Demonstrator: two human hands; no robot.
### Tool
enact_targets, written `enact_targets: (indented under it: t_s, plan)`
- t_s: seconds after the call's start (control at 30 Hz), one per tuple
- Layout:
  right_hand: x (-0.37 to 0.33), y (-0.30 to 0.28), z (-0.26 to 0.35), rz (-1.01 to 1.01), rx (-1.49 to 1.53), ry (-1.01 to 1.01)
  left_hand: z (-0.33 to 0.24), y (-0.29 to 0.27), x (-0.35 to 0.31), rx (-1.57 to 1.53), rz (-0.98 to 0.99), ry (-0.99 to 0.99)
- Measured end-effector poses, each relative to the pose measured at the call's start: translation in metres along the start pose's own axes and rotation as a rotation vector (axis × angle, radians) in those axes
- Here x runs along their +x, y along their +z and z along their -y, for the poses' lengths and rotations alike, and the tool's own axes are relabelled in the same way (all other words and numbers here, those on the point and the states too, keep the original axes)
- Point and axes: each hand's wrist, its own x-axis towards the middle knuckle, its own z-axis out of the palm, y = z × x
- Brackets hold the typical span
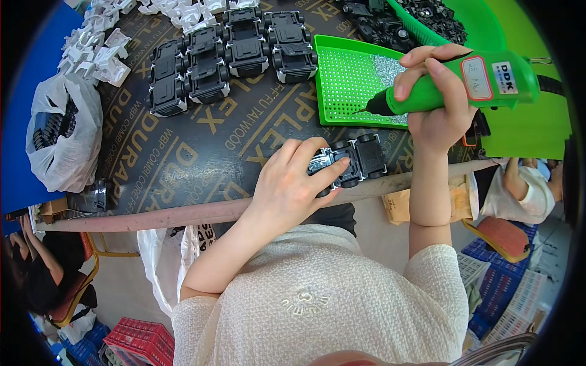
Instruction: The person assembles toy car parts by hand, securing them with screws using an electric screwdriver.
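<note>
My left hand (293, 177) is closed around a small black toy car (360, 160), wheels up, at the table's front edge. In my right hand (441, 91) is a green electric screwdriver (476, 80), its dark nose pointing left. The driver's thin bit tip is over the green perforated tray (326, 79), close to its lower edge; whether a screw sits on it is too small to tell. Small silvery screws (386, 68) lie heaped on the tray's right side. Beyond my left hand, several upturned toy cars (207, 64) stand in rows.
White plastic parts (101, 52) pile up at the far left, above a plastic bag (64, 131) holding black parts. A green basket (421, 18) of black pieces stands at the back right. Other people (525, 189) sit at both sides. A red crate (139, 341) stands below left.
</note>
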Motion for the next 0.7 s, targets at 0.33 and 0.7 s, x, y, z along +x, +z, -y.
enact_targets:
  t_s: [0.33, 0.7]
  plan:
    - [-0.001, 0.003, 0.004, 0.037, -0.018, -0.077, 0.002, 0.0, -0.001, 0.013, -0.002, -0.015]
    - [-0.047, 0.023, 0.08, 0.226, 0.071, 0.065, 0.002, 0.0, -0.001, 0.017, 0.005, 0.03]
